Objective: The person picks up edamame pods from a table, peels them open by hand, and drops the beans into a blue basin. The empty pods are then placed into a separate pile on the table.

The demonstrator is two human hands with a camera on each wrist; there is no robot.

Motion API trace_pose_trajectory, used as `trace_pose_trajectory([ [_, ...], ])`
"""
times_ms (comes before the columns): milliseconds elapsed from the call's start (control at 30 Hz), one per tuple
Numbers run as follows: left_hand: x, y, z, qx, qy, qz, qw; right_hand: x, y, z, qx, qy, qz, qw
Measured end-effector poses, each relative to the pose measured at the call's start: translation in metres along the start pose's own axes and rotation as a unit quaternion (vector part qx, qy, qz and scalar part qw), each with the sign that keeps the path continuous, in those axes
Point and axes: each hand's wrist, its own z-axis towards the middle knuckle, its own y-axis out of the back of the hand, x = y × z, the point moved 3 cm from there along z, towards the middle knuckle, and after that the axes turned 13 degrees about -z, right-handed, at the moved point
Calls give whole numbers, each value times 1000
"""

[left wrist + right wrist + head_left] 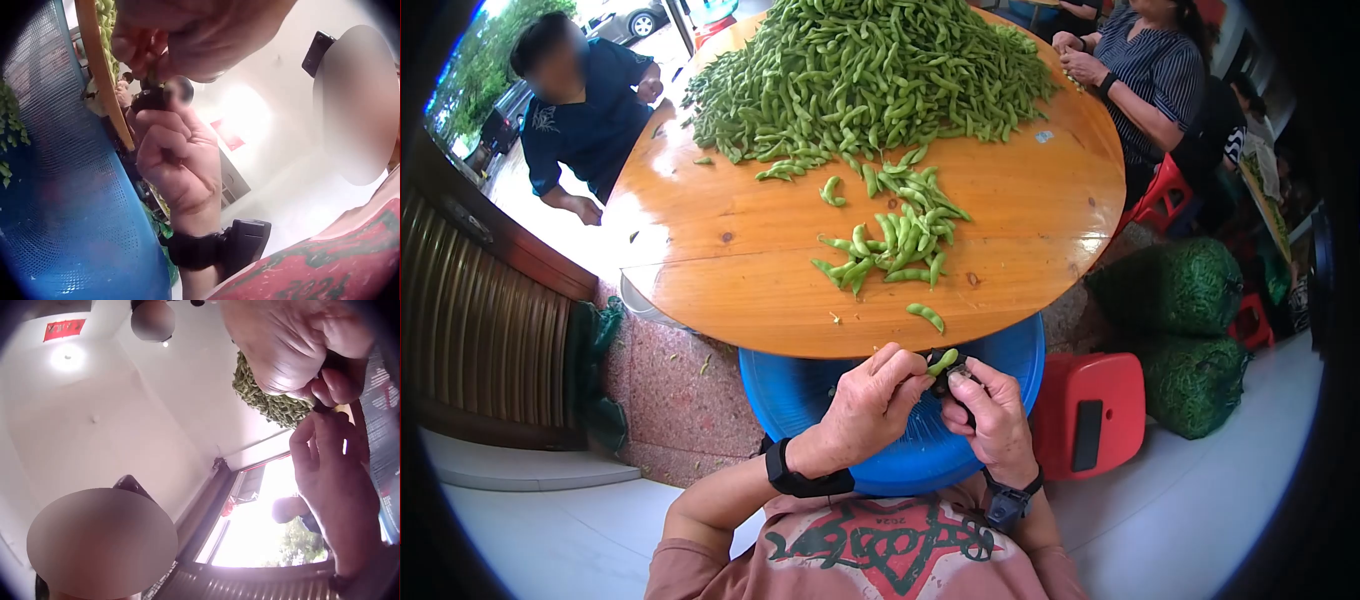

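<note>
1. Pink shirt (890, 545) with dark lettering is closest to the camera, plus a black wristband (790, 475) on the left wrist and a chunkier one (1008, 505) on the right.
2. Next up, the hands. Left hand (868, 408) has its fingers bent, pinching one end of a green pod (944, 362). Right hand (992, 412) is curled round a small black tool (963, 393), thumb pressed on it. The pod sits right at the tool, between both hands; can't tell exactly what kind of tool it is.
3. Below the hands there's a big blue basin (935, 465), partly under the desk edge, with a red stool (1125, 400) just beside it on the right.
4. Wooden desk (730, 270) comes after that: one loose pod (925, 318) near the front edge, a small cluster (905, 240) behind it, then a huge heap of pods (880, 75) at the back.
5. Two green net sacks (1195, 385) full of stuff are off to the right on the floor.
6. Farther out, somebody in a dark top (580, 120) is on the left and somebody in stripes (1155, 85) on the right, both by the desk. Parked car (643, 22) outside.
</note>
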Motion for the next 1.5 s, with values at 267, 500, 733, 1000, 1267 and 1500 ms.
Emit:
trace_pose_trajectory([
  [267,0,0,-3,26,51,-73,996,-7,4,-2,36,-20,49,998],
  [500,4,0,-3,17,67,-43,997,-1,7,-8,43,-32,44,998],
  [733,4,-1,-8,29,19,-22,999,-6,6,-8,41,-22,11,999],
  [1000,23,-7,-20,8,267,-445,855,-15,7,-8,32,3,36,999],
  [1267,20,-5,-17,60,322,-475,817,-18,13,-8,61,-43,-66,995],
  [1500,19,6,-6,167,205,-51,963,-5,8,-5,20,8,-294,955],
])
